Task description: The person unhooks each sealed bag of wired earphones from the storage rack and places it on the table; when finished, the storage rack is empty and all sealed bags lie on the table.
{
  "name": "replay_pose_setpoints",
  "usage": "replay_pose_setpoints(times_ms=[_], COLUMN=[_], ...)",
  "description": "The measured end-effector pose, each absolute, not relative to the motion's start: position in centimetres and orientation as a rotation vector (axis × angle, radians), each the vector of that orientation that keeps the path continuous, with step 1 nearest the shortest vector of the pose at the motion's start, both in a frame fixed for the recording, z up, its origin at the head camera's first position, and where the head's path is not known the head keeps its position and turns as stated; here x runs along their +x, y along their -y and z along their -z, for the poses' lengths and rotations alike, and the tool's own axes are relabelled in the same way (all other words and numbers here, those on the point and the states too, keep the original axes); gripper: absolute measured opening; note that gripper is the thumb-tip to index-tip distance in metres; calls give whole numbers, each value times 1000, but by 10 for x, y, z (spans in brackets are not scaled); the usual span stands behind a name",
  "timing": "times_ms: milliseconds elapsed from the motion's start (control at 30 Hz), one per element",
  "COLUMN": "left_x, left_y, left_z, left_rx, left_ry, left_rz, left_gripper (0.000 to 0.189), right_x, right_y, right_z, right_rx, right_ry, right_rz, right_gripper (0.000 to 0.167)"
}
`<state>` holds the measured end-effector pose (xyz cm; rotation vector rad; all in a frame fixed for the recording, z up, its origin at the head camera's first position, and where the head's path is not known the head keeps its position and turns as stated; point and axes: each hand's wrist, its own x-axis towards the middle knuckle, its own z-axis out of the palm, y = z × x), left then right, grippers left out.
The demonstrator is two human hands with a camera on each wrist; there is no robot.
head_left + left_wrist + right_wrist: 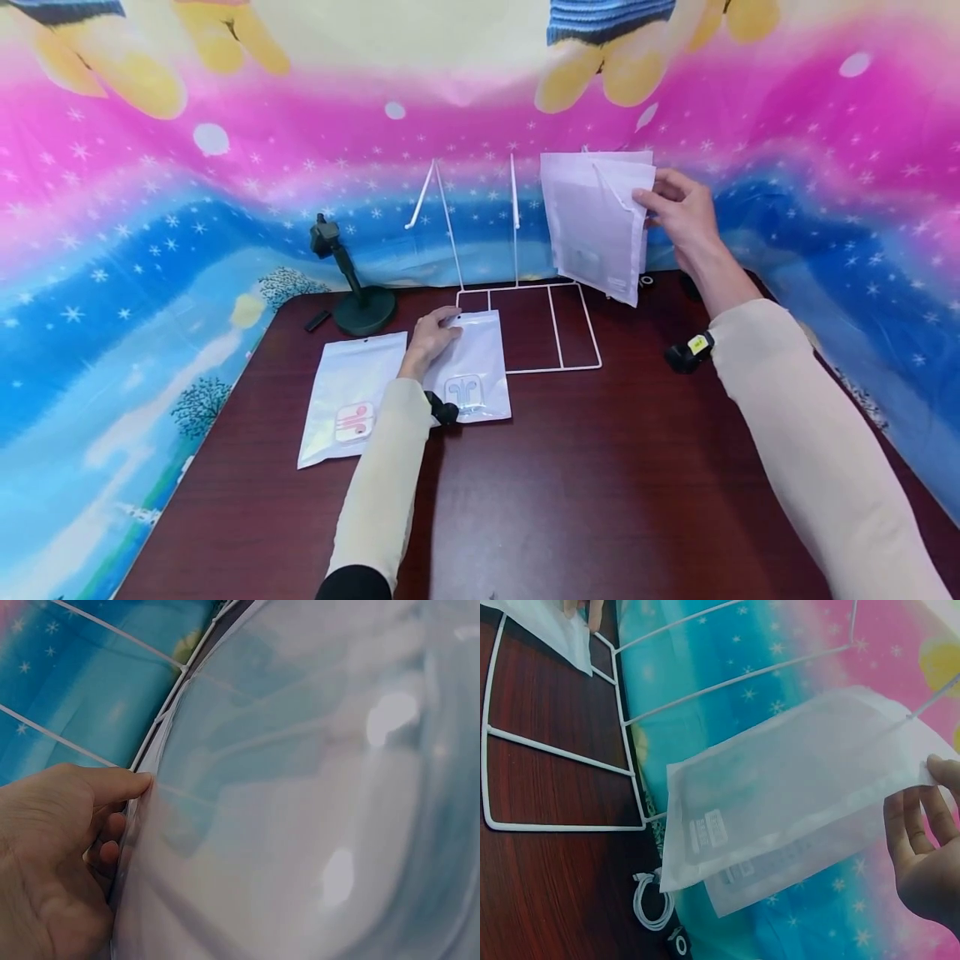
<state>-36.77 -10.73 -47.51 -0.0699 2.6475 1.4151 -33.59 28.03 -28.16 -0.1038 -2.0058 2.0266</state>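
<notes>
While your right hand pinches the right edge of the front hanging bag between thumb and fingers, your left hand pinches the upper left edge of another white bag lying on the table. Clocked from your right hand in the head view, that hanging bag is at nine o'clock, at the rack's right-hand hook, with a rear hanging bag just behind it. From your left hand, its bag is at four o'clock, a pale blue earphone case showing at five. At eight o'clock lies a third white bag with a pink earphone case. Your white wire rack stands at three; a black stand is at ten, a small black block just beside it. At seven o'clock in your right wrist view lies a coiled white cable. Beyond the dark red table, at twelve, hangs a patterned cloth.
</notes>
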Motion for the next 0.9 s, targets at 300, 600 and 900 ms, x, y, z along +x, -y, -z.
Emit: replay_pose_setpoints(times_ms=[300, 600, 900], left_x=[-369, -369, -370], left_y=[109, 108, 108], left_z=[476, 477, 477], left_rx=[-65, -74, -65], left_ry=[-2653, -2646, -2654], left_rz=[-1416, -1420, -1410], left_gripper=[47, 47, 46], right_x=[-322, -305, -284], right_y=[-285, -292, -295], right_z=[279, 281, 277], right_rx=[-129, -83, -74], right_ry=[1871, 1861, 1828], right_rz=[-2079, -2084, -2111], right_gripper=[33, 24, 23])
